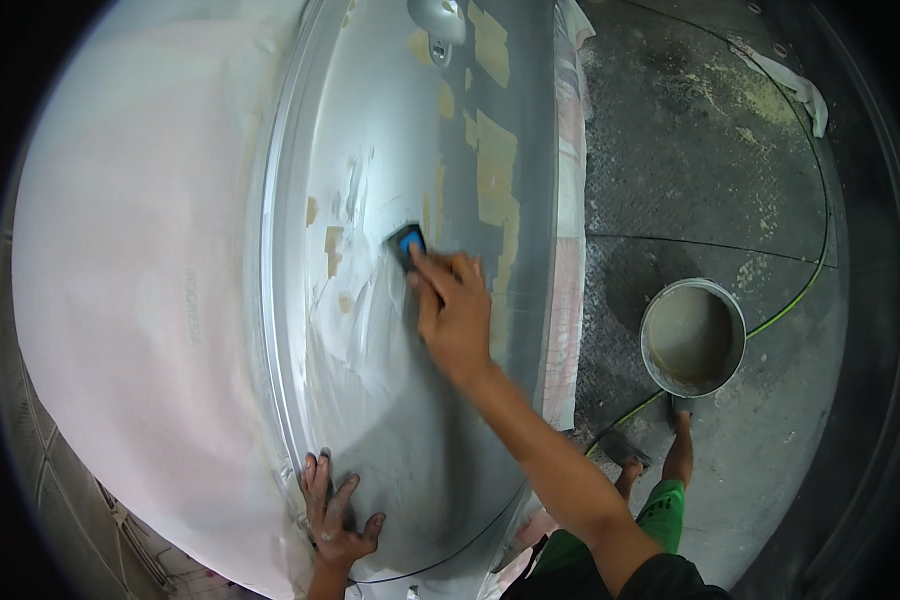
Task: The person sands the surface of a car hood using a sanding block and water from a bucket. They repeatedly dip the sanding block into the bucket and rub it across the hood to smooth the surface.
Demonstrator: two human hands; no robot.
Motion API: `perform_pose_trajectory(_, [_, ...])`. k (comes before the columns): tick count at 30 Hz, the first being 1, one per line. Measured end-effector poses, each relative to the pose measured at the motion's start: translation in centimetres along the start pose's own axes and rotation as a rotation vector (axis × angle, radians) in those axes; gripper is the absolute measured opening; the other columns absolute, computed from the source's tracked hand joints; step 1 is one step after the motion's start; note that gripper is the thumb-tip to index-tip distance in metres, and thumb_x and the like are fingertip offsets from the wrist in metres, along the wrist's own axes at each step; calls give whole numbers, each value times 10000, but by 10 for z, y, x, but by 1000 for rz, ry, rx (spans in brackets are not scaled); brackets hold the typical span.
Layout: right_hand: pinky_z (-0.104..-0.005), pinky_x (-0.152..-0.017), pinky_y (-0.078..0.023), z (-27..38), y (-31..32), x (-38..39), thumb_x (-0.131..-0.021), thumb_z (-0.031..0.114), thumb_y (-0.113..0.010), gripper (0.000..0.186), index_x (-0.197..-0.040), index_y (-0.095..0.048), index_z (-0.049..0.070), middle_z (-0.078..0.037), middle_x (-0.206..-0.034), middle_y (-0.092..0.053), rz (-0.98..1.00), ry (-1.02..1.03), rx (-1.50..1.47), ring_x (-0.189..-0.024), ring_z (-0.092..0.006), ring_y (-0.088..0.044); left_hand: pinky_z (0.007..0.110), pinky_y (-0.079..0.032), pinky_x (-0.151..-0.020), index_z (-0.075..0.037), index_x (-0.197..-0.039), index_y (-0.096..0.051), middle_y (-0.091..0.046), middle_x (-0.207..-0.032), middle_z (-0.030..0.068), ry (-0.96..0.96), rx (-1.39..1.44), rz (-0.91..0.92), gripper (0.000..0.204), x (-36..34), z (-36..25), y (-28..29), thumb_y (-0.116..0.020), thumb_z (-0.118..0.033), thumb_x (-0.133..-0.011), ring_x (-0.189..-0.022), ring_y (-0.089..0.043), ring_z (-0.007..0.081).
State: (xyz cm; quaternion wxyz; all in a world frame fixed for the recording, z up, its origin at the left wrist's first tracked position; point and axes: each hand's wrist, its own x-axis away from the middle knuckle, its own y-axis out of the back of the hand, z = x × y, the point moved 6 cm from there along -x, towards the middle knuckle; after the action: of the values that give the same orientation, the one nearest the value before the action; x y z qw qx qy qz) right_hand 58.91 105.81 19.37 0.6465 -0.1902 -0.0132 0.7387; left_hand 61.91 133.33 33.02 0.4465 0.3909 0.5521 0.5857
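Right hand (455,310) grip: blue sanding block (408,246) | long axis up-left

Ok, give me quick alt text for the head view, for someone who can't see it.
The right hand presses a small blue sanding block against a grey car body panel patched with tan filler, while the left hand rests flat near its lower edge. A round grey bucket stands on the concrete floor to the right.
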Motion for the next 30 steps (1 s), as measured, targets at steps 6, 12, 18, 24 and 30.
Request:
perform_pose_trajectory(6, [-376, -761, -436, -14, 2, -10, -855, 10, -646, 251, -1095, -711, 43, -115, -900, -605, -40, -48, -25, -836, -278, -510, 604, -234, -1112, -44, -1189, -616, -426, -1433, 298, -6, -6, 1, 554, -4, 1, 2, -660, -480, -849, -1384, -330, 483])
perform_pose_trajectory(12, [-347, -765, -455, -12, 7, 26, -882, 21, -625, 244, -1110, -708, 47, -114, -907, -624, 25, -37, -21, -849, -265, -552, 604, -236, -1113, -45, -1184, -620, -423, -1431, 301, -16, -1, -11, 552, -2, 2, 2, -655, -485, -853, -1386, -327, 482])
perform_pose_trajectory(18, [-368, -762, -446, -28, 10, -32, -844, -44, -622, 320, -1138, -696, 57, -116, -889, -594, -3, -13, 13, -848, -289, -529, 610, -235, -1113, -65, -1186, -623, -417, -1435, 295, -37, -1, -16, 536, -2, -1, 0, -649, -484, -854, -1383, -329, 482])
perform_pose_trajectory(24, [-368, -755, -441, -15, 13, 31, -849, -23, -626, 302, -1137, -693, 38, -114, -874, -579, 31, -17, -32, -816, -281, -509, 615, -235, -1116, -75, -1188, -624, -408, -1443, 288, -34, -10, -3, 529, -2, 2, 1, -661, -473, -841, -1387, -323, 479])
perform_pose_trajectory(30, [-350, -739, -441, -35, 9, -69, -872, 31, -628, 267, -1130, -698, 32, -122, -881, -587, -16, -44, -2, -806, -262, -526, 626, -236, -1111, -68, -1183, -625, -400, -1452, 283, -40, 2, -7, 533, -1, 2, -2, -668, -464, -828, -1395, -307, 480])
